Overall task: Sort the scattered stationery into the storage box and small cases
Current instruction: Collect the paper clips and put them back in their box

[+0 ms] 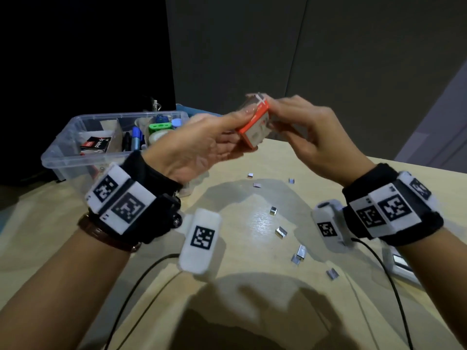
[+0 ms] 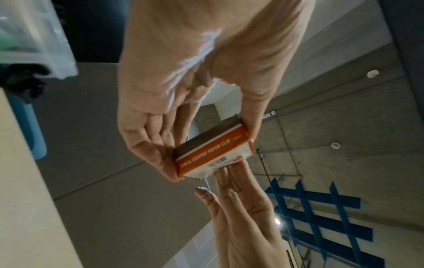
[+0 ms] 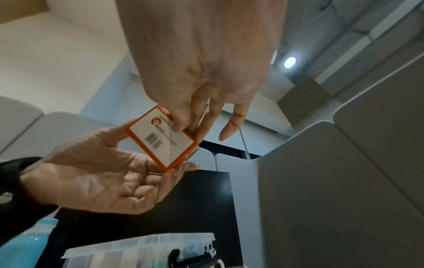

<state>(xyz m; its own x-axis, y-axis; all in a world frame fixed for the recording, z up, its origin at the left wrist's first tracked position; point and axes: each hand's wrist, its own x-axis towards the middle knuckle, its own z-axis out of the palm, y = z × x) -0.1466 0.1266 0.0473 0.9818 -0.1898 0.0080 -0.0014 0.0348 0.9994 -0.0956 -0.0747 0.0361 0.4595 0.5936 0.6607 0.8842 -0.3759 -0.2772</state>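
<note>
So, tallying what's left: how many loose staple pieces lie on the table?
8 staple pieces: three far, two in the middle, three near. Others may be hidden.

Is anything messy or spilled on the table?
Yes. Small silver staple pieces lie scattered across the wooden table, loose instead of packed away. Above them, both hands, left hand and right hand, hold a small orange-and-white box.
</note>
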